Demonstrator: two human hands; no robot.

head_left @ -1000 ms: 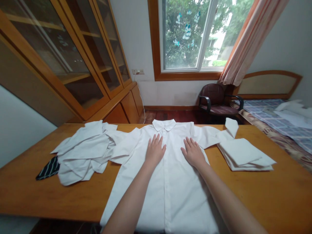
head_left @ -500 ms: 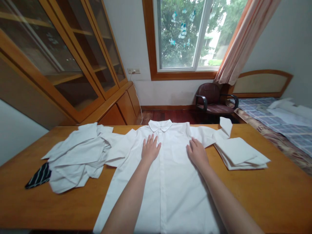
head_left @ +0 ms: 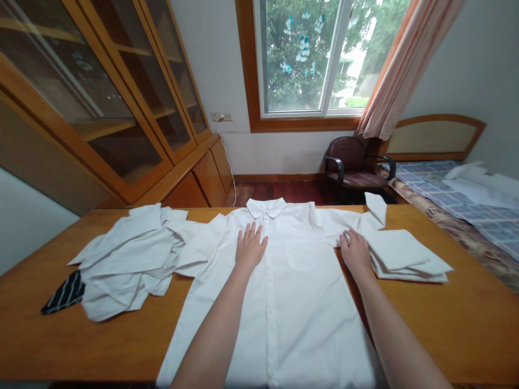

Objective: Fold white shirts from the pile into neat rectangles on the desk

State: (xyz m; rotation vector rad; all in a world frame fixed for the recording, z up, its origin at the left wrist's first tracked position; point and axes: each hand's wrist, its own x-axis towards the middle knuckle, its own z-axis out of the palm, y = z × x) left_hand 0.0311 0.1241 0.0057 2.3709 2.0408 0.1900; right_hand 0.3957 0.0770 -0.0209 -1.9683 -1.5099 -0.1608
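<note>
The right hand [head_left: 357, 253] is now resting off the shirt front, out by the sleeve [head_left: 329, 224] on that side, whereas half a second ago it was lying along the shirt's side edge. The left hand [head_left: 250, 247] is keeping its place, pressing flat on the chest just below the collar [head_left: 266, 207]. The shift is leaving that side of the shirt [head_left: 302, 308] and its chest pocket [head_left: 298, 254] uncovered, so the work is apparently passing from the body out to the sleeve while the left hand is steadying the cloth.

The left fingers are lying straight and slightly spread, gripping nothing. The right fingers are bending loosely at the sleeve's lower edge; whether they are pinching it is not showing.

The white shirt is lying face up on the desk [head_left: 466, 335], its collar pointing toward the far edge. Folded white cloth [head_left: 399, 249] is sitting just beside the right hand, and crumpled white clothes [head_left: 125, 254] are lying on the left, a dark striped cloth [head_left: 65, 296] poking out from them.

No brand, label or readable writing is showing; the window stickers [head_left: 303, 49] are carrying only blue-and-white figures.
</note>
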